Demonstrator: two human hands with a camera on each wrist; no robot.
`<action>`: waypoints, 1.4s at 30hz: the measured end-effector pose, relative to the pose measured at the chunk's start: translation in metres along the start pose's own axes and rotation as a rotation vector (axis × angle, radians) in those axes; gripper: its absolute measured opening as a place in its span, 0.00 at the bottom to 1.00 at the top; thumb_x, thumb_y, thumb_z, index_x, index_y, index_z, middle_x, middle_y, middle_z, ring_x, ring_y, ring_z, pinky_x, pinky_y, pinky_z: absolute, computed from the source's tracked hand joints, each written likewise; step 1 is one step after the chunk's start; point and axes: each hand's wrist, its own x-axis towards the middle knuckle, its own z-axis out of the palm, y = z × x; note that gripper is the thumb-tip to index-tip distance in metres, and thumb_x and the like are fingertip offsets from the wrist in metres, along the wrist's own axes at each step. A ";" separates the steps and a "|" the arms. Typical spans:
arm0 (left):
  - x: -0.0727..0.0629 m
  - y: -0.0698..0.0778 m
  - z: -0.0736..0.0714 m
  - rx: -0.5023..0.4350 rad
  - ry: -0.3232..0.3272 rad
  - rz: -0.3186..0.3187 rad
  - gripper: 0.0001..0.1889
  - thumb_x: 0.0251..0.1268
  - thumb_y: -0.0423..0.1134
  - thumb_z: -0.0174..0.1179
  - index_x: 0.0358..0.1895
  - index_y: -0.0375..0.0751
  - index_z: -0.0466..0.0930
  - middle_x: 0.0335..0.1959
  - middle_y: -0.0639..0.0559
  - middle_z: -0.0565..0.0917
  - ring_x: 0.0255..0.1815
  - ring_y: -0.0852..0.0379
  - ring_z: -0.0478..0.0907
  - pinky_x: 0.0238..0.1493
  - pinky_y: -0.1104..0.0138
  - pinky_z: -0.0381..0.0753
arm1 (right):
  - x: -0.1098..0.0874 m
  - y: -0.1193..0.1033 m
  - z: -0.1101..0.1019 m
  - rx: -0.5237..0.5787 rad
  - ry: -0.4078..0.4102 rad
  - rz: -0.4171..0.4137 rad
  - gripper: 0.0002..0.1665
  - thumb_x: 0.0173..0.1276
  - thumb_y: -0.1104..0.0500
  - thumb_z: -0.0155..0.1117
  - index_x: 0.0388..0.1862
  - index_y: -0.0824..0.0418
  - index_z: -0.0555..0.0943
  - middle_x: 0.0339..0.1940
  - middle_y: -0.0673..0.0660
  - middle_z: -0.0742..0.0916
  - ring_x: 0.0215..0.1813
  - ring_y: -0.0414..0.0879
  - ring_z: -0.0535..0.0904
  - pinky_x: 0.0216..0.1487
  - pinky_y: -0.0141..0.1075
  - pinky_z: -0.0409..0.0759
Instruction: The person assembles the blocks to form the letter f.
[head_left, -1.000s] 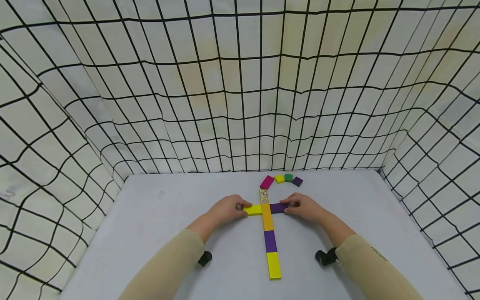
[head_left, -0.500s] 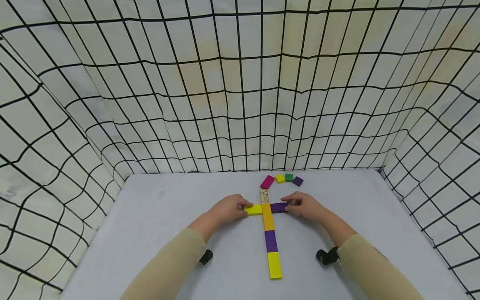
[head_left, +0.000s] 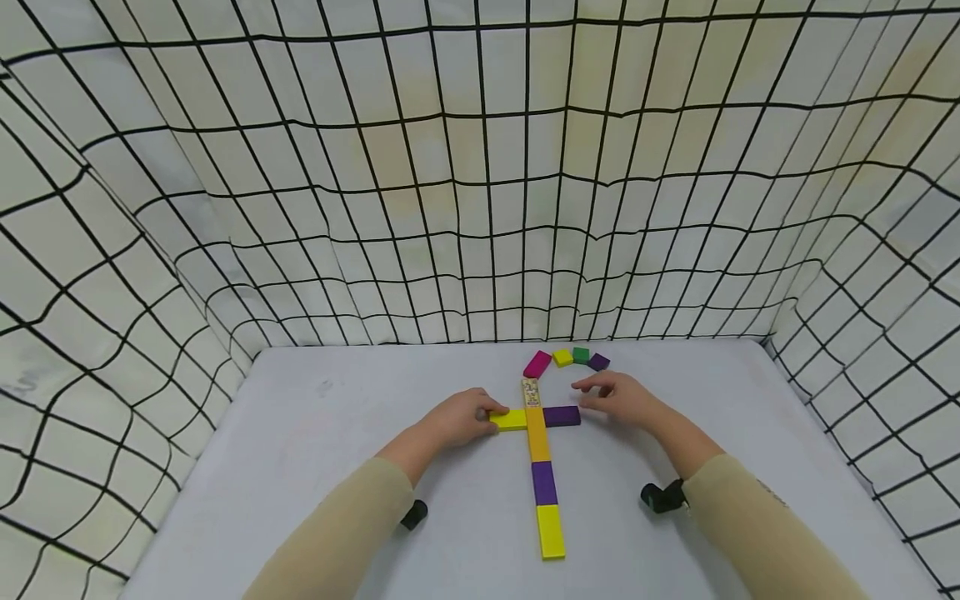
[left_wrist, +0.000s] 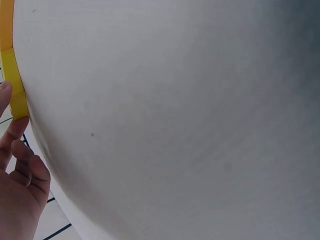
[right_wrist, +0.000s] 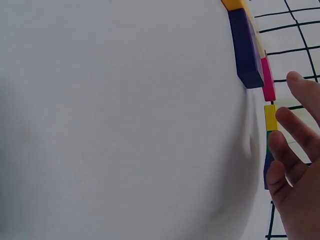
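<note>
A cross of flat rectangular blocks lies on the white table. Its left arm is a yellow block [head_left: 512, 420], whose outer end my left hand [head_left: 459, 418] pinches between thumb and fingers; the left wrist view shows the same yellow block [left_wrist: 14, 82] at the fingertips. The right arm is a purple block [head_left: 562, 416]. My right hand [head_left: 622, 400] is off its outer end, with fingers extended and parted. An orange block [head_left: 537, 435] joins the two arms. Below it run another purple block [head_left: 544, 483] and a yellow one [head_left: 551, 532]; above it sits a patterned pale block [head_left: 531, 392].
A curve of blocks leads from the cross's top: pink [head_left: 537, 364], small yellow [head_left: 562, 357], green [head_left: 581, 356] and dark purple [head_left: 598, 362]. Black netting [head_left: 487, 208] over white sheeting stands behind and beside the white table [head_left: 315, 433].
My right hand has let go of the right purple block and drawn back slightly up and to the right. The left hand keeps its pinch, and the blocks keep their layout.
</note>
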 end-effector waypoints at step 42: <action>-0.004 0.001 -0.004 -0.003 -0.019 0.019 0.17 0.67 0.45 0.65 0.58 0.57 0.84 0.48 0.64 0.79 0.53 0.60 0.75 0.63 0.61 0.73 | 0.086 -0.006 -0.010 -0.525 0.023 -0.110 0.19 0.71 0.57 0.64 0.59 0.51 0.83 0.63 0.54 0.82 0.66 0.57 0.74 0.68 0.54 0.68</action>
